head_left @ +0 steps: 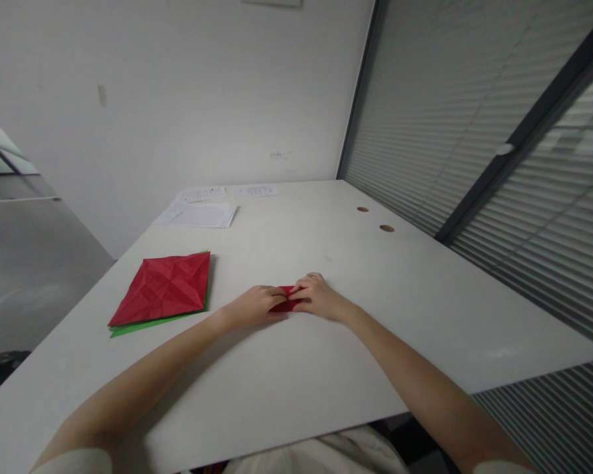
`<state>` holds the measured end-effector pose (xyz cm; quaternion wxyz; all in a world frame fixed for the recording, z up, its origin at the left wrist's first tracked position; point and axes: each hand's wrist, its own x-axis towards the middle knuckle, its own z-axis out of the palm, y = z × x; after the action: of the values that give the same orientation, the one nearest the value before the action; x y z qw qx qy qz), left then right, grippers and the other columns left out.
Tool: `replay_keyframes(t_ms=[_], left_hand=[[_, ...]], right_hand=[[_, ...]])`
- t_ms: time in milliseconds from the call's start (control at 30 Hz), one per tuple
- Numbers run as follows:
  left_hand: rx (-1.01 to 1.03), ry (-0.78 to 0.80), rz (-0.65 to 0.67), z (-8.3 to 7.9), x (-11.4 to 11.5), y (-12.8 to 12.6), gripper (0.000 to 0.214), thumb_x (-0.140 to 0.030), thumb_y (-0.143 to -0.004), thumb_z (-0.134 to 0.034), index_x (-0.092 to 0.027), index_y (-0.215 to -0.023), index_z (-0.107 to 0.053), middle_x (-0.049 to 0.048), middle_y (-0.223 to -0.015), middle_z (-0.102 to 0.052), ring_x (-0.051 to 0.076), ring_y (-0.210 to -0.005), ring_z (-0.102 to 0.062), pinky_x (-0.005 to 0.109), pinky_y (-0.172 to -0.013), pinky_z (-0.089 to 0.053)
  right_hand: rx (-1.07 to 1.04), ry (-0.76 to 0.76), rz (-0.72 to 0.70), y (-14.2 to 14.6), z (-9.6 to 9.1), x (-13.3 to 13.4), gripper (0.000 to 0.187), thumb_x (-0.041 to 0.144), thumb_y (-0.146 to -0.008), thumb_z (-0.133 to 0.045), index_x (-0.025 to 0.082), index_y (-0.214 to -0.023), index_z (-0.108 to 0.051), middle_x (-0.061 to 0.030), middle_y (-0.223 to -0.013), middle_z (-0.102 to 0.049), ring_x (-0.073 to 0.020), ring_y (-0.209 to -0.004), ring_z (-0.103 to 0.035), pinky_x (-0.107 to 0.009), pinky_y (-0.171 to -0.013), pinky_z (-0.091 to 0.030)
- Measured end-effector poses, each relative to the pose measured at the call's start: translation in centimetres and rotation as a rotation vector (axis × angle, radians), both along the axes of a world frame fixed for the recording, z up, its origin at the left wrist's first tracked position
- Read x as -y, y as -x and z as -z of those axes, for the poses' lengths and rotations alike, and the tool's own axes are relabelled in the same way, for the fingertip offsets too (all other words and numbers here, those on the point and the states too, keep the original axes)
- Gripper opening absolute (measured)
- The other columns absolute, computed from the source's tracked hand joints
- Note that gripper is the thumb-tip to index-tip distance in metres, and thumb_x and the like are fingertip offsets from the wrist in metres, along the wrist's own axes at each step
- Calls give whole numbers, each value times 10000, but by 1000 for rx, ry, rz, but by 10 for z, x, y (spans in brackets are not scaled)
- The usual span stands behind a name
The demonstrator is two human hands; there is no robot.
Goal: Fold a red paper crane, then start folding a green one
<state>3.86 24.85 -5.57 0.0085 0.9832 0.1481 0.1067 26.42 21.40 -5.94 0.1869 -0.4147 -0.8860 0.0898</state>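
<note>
Folded red paper is lying mid-table, sitting between both hands. Left hand and right hand are pinching its 2 ends, fingertips pressed together. Creased red sheet is resting well left, over a green sheet.

I count two hands, one left hand and one right hand, on one worktop. One small folded red piece, one creased red sheet, one green sheet, three white papers far left, two round holes.
</note>
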Motion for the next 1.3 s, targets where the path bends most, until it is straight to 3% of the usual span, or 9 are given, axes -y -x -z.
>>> replay_keyframes(t_ms=[100,333,533,733,867,1033,1133,1233,1300], left_hand=[[41,-36,98,1,0,0,225,-332,-949,-501,-183,-1033,-647,68,-1004,-680,166,-852,-659,262,-781,-507],[19,-224,175,7,-1,0,284,-262,-992,-403,-136,-895,-639,72,-839,-656,137,-693,-627,251,-663,-492],[33,-130,141,5,-3,1,298,-309,-997,-406,-152,-956,-656,70,-903,-679,139,-758,-645,243,-709,-491],[103,-51,152,7,-4,1,315,-262,-990,-393,-147,-879,-664,78,-845,-672,132,-735,-639,228,-711,-492],[97,-53,81,8,0,0,282,-219,-970,-402,-143,-869,-654,74,-801,-677,136,-693,-636,233,-693,-487],[115,53,-92,10,2,0,294,-210,-924,-485,-189,-1204,-572,59,-929,-722,166,-749,-673,253,-707,-497],[135,146,-181,13,0,0,312,-186,-936,-451,-222,-1229,-551,39,-937,-727,163,-760,-687,248,-714,-502],[224,251,-221,16,-1,0,280,-210,-942,-455,-240,-1198,-564,31,-953,-728,167,-802,-698,247,-737,-506],[288,309,-227,14,-1,0,268,-213,-947,-447,-247,-1184,-566,27,-983,-725,161,-835,-699,238,-753,-502]], right_hand=[[0,42,-38,-2,-5,2,215,411,-731,-781,269,-891,-763,-27,-905,-665,-201,-930,-577,-409,-949,-345],[-6,92,-107,-2,-9,3,146,349,-836,-689,232,-879,-764,-42,-858,-622,-175,-842,-559,-309,-811,-416],[-54,131,-111,-4,-7,1,157,233,-889,-618,228,-958,-759,-48,-890,-639,-169,-852,-567,-290,-815,-441],[-29,90,-96,-2,-8,3,172,211,-902,-591,225,-941,-758,-45,-880,-654,-165,-826,-585,-287,-793,-445],[-34,37,-62,1,-5,3,176,197,-915,-568,198,-926,-745,-47,-862,-673,-161,-805,-596,-287,-780,-439],[-16,-37,-34,2,-2,1,191,171,-926,-537,167,-876,-721,-56,-855,-689,-160,-800,-601,-296,-782,-427],[-13,-16,-55,1,-7,4,157,282,-900,-601,169,-923,-708,-54,-865,-687,-172,-815,-603,-308,-792,-430],[14,-21,-93,2,-14,10,421,440,-755,-745,185,-1081,-671,-64,-937,-679,-208,-884,-599,-341,-826,-432],[44,-83,-77,3,-15,12,468,402,-749,-756,186,-1148,-642,-78,-987,-672,-224,-935,-589,-362,-853,-425]])
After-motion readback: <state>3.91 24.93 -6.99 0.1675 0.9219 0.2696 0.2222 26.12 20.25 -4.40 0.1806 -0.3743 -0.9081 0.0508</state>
